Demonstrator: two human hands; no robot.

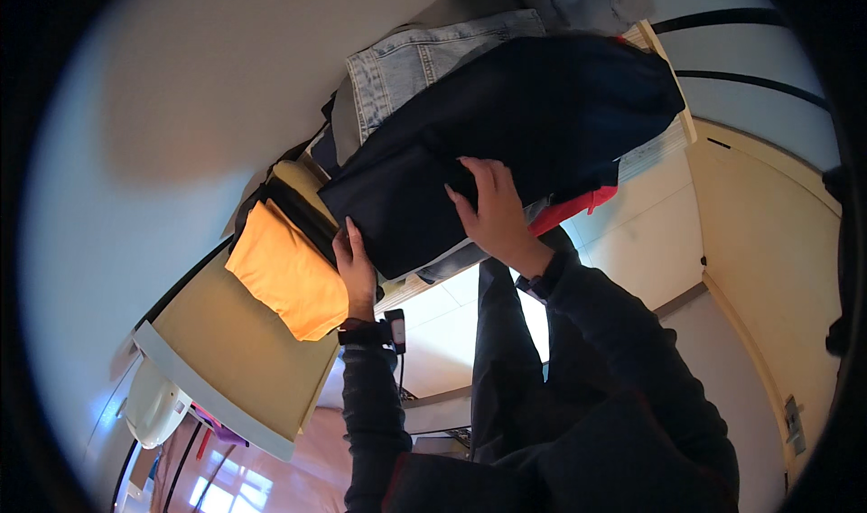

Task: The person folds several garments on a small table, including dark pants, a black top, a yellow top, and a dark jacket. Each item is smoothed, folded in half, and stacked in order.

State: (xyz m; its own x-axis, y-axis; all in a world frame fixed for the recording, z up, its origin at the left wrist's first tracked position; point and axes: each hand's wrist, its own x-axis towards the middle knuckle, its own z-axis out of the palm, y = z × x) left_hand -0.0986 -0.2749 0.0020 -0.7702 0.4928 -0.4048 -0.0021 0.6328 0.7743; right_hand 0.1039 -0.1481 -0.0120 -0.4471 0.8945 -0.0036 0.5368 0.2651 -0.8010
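A dark navy garment [560,97] lies spread over a pile of clothes, its near left end folded into a flat, squared shape. My right hand [499,217] rests on the near part of that cloth, thumb and fingers apart. At the garment's left edge, my left hand [358,276] touches it with fingers stretched out; part of this hand is hidden against the cloth. Just left of it lies a folded orange cloth [287,274]. Behind the navy garment, a light blue denim piece [397,75] shows, and a red cloth [578,208] sticks out below its right side.
A cream-topped cabinet [226,341] with a pale curved edge stands at left, a white appliance [155,403] beside it. A yellowish folded cloth [298,186] sits by the wall. Grey clothing [587,3] is piled at the far end. A wooden door [768,269] stands at right.
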